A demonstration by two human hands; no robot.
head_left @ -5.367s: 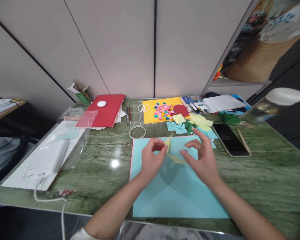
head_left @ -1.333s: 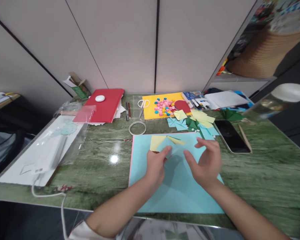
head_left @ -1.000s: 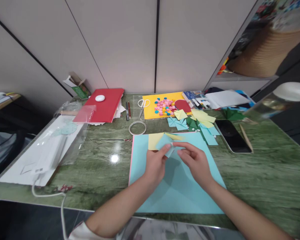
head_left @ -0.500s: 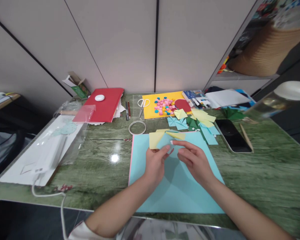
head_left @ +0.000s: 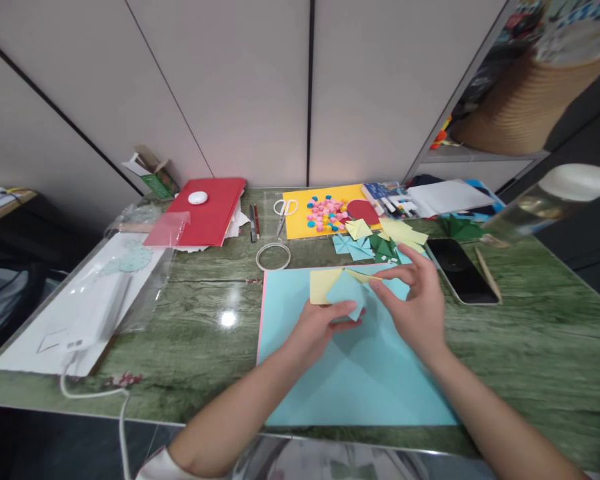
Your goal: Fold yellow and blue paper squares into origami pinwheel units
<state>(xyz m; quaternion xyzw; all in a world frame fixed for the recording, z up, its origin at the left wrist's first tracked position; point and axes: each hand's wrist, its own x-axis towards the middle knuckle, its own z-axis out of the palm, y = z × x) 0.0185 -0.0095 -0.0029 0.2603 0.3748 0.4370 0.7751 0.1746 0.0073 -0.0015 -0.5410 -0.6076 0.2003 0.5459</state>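
A small folded paper piece (head_left: 330, 287), yellow on one side and light blue on the other, is held just above a large light-blue sheet (head_left: 350, 373) on the green table. My left hand (head_left: 320, 327) grips the piece from below, fingers curled on its lower blue flap. My right hand (head_left: 417, 303) pinches the piece's thin yellow right tip between thumb and forefinger.
Folded paper pinwheels (head_left: 353, 245) in blue, yellow and green lie behind the sheet. A yellow card (head_left: 300, 230) carries several small coloured pieces and a red paper cut-out. Scissors (head_left: 285, 210), a tape ring (head_left: 273, 255), pens, a red folder (head_left: 207, 210) and a phone (head_left: 461, 270) are nearby.
The folded piece has shifted right and turned. My right hand moved from the middle out to its right tip, and my left hand slid under its blue flap.
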